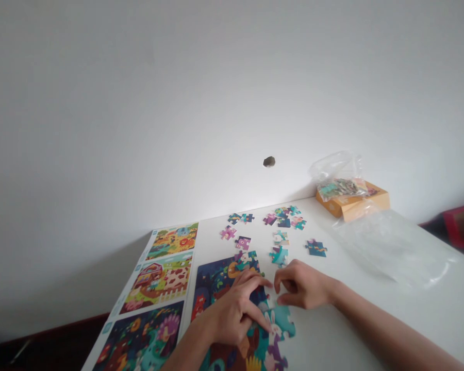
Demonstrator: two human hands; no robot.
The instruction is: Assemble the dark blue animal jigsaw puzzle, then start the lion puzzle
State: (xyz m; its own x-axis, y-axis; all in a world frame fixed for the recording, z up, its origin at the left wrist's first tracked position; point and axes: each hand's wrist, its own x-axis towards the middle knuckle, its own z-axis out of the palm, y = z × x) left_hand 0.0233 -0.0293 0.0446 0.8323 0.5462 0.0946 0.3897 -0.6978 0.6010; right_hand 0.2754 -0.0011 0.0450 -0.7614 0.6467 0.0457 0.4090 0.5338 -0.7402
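Note:
My left hand [235,309] lies on the partly assembled dark-blue puzzle [216,278], its fingers stretched toward the puzzle's right edge. My right hand [303,286] rests on the white table [371,309] just right of it, fingers curled in a pinch beside the left fingertips; what they pinch is too small to make out. Loose puzzle pieces [280,255] lie just beyond both hands, with several more pieces [284,216] farther back.
A sheet of reference pictures [158,273] lies left of the puzzle. An orange box [355,206] with a clear bag of pieces [338,180] stands at the back right. A clear plastic bag [390,247] lies flat on the right. The white wall is close behind.

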